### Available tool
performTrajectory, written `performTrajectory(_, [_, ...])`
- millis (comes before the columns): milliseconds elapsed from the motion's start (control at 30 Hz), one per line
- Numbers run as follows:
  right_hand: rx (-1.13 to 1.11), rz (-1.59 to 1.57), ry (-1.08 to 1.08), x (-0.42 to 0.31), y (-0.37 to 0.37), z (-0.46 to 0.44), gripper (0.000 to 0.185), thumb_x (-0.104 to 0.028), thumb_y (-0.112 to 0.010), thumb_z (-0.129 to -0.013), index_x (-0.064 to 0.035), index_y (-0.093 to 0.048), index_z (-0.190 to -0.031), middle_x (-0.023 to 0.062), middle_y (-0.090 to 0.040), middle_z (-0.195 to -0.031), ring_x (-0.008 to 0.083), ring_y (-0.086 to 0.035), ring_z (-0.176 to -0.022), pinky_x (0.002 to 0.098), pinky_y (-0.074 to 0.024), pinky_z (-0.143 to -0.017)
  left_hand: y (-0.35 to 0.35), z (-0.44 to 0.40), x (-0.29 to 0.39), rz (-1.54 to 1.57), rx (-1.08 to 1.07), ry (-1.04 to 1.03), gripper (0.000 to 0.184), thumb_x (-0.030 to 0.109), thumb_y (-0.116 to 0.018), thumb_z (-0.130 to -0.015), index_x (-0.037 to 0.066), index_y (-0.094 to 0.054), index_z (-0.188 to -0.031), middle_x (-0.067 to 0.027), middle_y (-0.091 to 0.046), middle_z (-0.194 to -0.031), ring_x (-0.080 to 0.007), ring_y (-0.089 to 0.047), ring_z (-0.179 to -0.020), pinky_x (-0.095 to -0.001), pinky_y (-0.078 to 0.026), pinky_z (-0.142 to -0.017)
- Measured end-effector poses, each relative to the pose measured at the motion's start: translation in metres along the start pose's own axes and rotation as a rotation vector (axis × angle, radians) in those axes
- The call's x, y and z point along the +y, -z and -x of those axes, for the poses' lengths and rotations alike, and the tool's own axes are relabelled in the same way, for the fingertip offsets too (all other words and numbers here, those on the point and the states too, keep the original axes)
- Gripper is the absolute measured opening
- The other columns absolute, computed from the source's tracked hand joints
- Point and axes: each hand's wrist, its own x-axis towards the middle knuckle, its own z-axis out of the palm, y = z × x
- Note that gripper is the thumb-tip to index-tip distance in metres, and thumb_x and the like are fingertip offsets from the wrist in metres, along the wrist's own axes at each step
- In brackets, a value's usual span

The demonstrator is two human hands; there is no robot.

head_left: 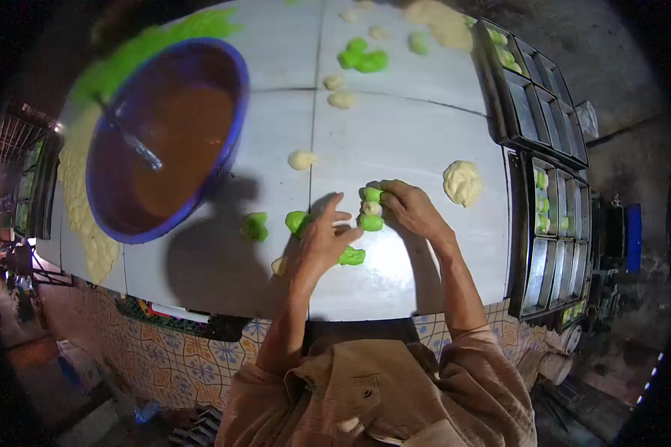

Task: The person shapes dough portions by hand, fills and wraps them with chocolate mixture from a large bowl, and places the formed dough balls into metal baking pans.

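Note:
A short row of dough balls lies on the white tabletop between my hands: a green dough ball (371, 223), a cream dough ball (370, 208) and another green one at the far end. My right hand (416, 211) has its fingers and thumb closed at the far end of this row. My left hand (326, 237) is open, its fingers spread, with the thumb close to the near green ball. Beside the left hand sit a green dough piece (297, 221) and a flattened green piece (353, 256). Farther left is one more green lump (255, 227).
A purple basin (240, 112) of brown liquid, with a metal-ended tool in it, stands at left. Metal mould trays (525, 223), some holding dough, line the right edge. A cream dough mound (463, 184) is right of my hands; several small pieces lie beyond.

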Motion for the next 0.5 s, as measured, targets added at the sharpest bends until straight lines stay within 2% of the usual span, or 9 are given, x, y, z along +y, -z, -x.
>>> performTrajectory(67, [0.08,0.327,0.127,0.005,-0.006,0.003,0.034,-0.015,-0.055,-0.091,-0.0109,-0.06,-0.124,0.0159,-0.062,-0.116,0.0369,-0.063,-0.098,0.0433,-0.0514,-0.086,-0.006,0.002,0.017,0.016,-0.061,0.034,0.075,0.008,-0.073,-0.083,0.001,-0.032,-0.145,-0.0222,-0.062,-0.117,-0.0251,-0.067,-0.099,-0.0311,-0.056,-0.079])
performTrajectory(100, [0.148,0.397,0.162,0.003,-0.011,0.004,0.038,-0.016,-0.056,-0.09,-0.009,-0.057,-0.127,0.0149,-0.059,-0.122,0.037,-0.063,-0.097,0.0442,-0.0514,-0.085,-0.011,0.0,0.014,0.023,-0.019,0.021,0.077,0.006,-0.074,-0.08,0.001,-0.033,-0.145,-0.021,-0.062,-0.116,-0.0249,-0.068,-0.094,-0.0313,-0.057,-0.078])
performTrajectory(133, [0.189,0.36,0.182,0.001,-0.016,0.005,0.037,-0.018,-0.057,-0.089,-0.0061,-0.058,-0.124,0.0167,-0.058,-0.124,0.0365,-0.06,-0.106,0.0429,-0.0521,-0.086,-0.015,-0.003,0.004,0.033,0.005,-0.003,0.078,0.003,-0.076,-0.078,0.0,-0.034,-0.144,-0.0199,-0.063,-0.114,-0.0248,-0.068,-0.09,-0.0315,-0.057,-0.077])
performTrajectory(167, [0.108,0.399,0.013,-0.008,-0.02,0.007,0.038,-0.02,-0.058,-0.088,-0.004,-0.057,-0.123,0.0168,-0.056,-0.13,0.0348,-0.055,-0.117,0.0417,-0.0522,-0.088,-0.021,-0.009,-0.004,0.05,0.017,-0.034,0.08,0.001,-0.077,-0.075,0.0,-0.035,-0.144,-0.0188,-0.064,-0.113,-0.0247,-0.069,-0.086,-0.0317,-0.057,-0.076])
performTrajectory(233, [0.145,0.574,0.408,0.01,-0.031,0.013,0.048,-0.03,-0.066,-0.082,-0.0074,-0.054,-0.123,0.0202,-0.055,-0.123,0.041,-0.059,-0.104,0.0472,-0.0525,-0.083,-0.028,-0.02,-0.019,-0.013,0.042,-0.093,0.079,-0.002,-0.074,-0.076,-0.001,-0.035,-0.143,-0.0189,-0.063,-0.114,-0.0235,-0.068,-0.09,-0.0327,-0.058,-0.075])
performTrajectory(300, [0.167,0.308,-0.085,-0.004,-0.049,0.011,0.048,-0.031,-0.069,-0.079,-0.0087,-0.054,-0.119,0.0211,-0.056,-0.113,0.0407,-0.06,-0.1,0.0488,-0.0528,-0.078,-0.03,-0.029,-0.035,0.078,0.005,-0.055,0.082,-0.005,-0.073,-0.076,0.0,-0.031,-0.146,-0.0203,-0.06,-0.116,-0.0246,-0.066,-0.094,-0.0333,-0.058,-0.076])
performTrajectory(367, [0.267,0.062,-0.063,0.004,-0.052,0.014,0.046,-0.026,-0.069,-0.079,-0.0087,-0.053,-0.118,0.02,-0.057,-0.109,0.0387,-0.058,-0.102,0.0462,-0.0523,-0.079,-0.036,-0.027,-0.005,0.077,-0.001,0.102,0.089,-0.005,-0.071,-0.076,0.004,-0.022,-0.149,-0.0212,-0.057,-0.118,-0.0272,-0.065,-0.096,-0.035,-0.058,-0.077])
performTrajectory(467, [0.265,-0.139,-0.01,0.028,-0.047,0.013,0.044,-0.022,-0.068,-0.076,-0.008,-0.056,-0.116,0.0209,-0.059,-0.107,0.0381,-0.06,-0.098,0.0417,-0.0497,-0.085,-0.039,-0.019,0.005,0.194,-0.031,0.139,0.096,-0.005,-0.068,-0.076,0.008,-0.011,-0.152,-0.02,-0.053,-0.122,-0.0288,-0.065,-0.096,-0.0344,-0.057,-0.079])
performTrajectory(500, [0.245,-0.213,-0.102,0.028,-0.039,0.016,0.043,-0.018,-0.07,-0.076,-0.0074,-0.056,-0.115,0.0173,-0.061,-0.107,0.0303,-0.061,-0.101,0.0378,-0.05,-0.085,-0.043,-0.018,0.015,0.183,-0.04,0.112,0.096,-0.005,-0.068,-0.077,0.008,-0.011,-0.152,-0.0198,-0.052,-0.124,-0.0288,-0.065,-0.096,-0.034,-0.056,-0.078])
